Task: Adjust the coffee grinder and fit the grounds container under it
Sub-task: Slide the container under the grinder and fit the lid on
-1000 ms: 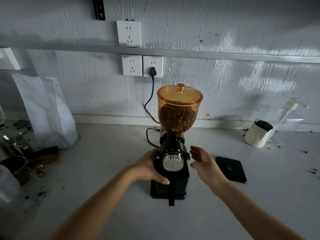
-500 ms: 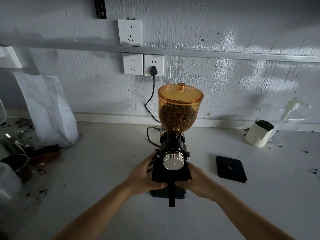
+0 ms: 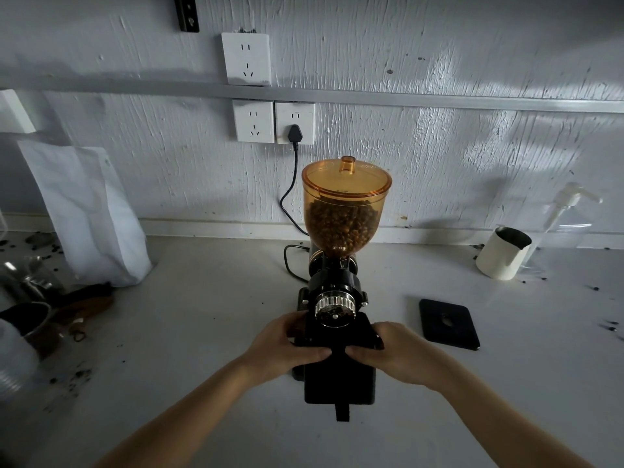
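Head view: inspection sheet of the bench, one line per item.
Surface: pale counter, dark specks scattered at left and right.
Job's things: grinder upright, hopper holding beans; black container at its base.
Clutter: white bag, metal cups, black lid, white pitcher, pump bottle.
Grippers: left hand and right hand each grip a container side.
Cables: cord plugged into socket.
Surroundings: textured white wall.

You see only your own two bare forearms coming up from the lower edge, each ending in a bare hand: the left hand [image 3: 285, 346] and the right hand [image 3: 401, 354]. No sleeve, glove, watch or ring shows on either one.
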The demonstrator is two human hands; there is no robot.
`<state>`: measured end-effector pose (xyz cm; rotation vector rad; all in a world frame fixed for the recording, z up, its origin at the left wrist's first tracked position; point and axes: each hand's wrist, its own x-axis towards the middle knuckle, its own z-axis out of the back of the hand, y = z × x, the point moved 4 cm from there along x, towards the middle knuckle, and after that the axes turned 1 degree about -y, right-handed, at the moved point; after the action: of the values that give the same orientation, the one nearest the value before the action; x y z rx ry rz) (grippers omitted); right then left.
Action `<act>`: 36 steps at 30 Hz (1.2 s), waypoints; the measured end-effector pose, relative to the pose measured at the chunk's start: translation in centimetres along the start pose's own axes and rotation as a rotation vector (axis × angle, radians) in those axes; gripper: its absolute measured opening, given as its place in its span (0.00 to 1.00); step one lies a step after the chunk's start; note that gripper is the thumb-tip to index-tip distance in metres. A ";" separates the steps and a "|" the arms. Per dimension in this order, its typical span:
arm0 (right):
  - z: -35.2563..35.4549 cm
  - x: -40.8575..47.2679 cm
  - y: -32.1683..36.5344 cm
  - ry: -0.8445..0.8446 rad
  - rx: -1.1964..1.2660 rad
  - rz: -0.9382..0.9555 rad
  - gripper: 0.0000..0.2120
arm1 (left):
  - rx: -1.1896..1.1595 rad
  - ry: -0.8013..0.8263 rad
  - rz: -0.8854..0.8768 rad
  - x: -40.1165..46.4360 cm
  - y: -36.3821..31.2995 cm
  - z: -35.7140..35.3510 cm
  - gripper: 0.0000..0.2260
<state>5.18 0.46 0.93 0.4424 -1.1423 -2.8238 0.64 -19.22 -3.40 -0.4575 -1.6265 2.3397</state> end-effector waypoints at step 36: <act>4.5 0.0 -7.7 -0.146 -0.130 -0.203 0.21 | 0.028 0.111 0.040 5.7 -1.3 -10.4 0.45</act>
<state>4.25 9.08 -1.30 0.3681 -0.9786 -3.1301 -0.47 -7.62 -6.18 -0.6084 -1.5463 2.3177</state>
